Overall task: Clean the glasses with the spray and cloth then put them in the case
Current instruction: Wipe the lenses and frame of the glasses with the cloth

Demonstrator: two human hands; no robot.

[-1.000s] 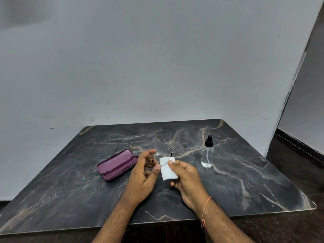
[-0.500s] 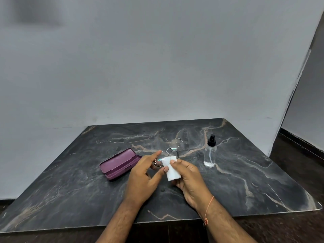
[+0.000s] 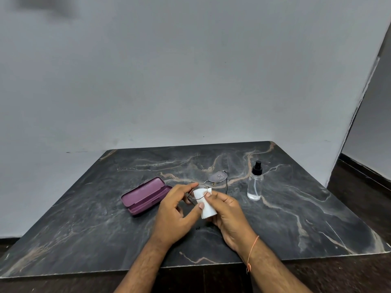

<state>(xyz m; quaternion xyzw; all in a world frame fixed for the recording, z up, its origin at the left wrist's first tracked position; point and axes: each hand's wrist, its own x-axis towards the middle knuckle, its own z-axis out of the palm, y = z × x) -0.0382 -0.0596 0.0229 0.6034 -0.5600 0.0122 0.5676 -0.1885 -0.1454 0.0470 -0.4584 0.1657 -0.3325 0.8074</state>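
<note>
Light: dim, even, soft.
Shadows: faint beneath the hands (image 3: pixel 203 212).
Blur: dark smudge at upper left of the frame.
Distortion: wide-angle bending at the right edge.

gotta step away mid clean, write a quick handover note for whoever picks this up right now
Left hand holds the glasses by the near lens rim, above the table.
Right hand pinches the white cloth against that lens.
Spray bottle stands upright to the right, capped.
Purple case lies open to the left, nothing in it.
Done: wiping of the near lens is under way.
Left: the far lens shows droplets, so wipe it, then put the glasses in the case.
</note>
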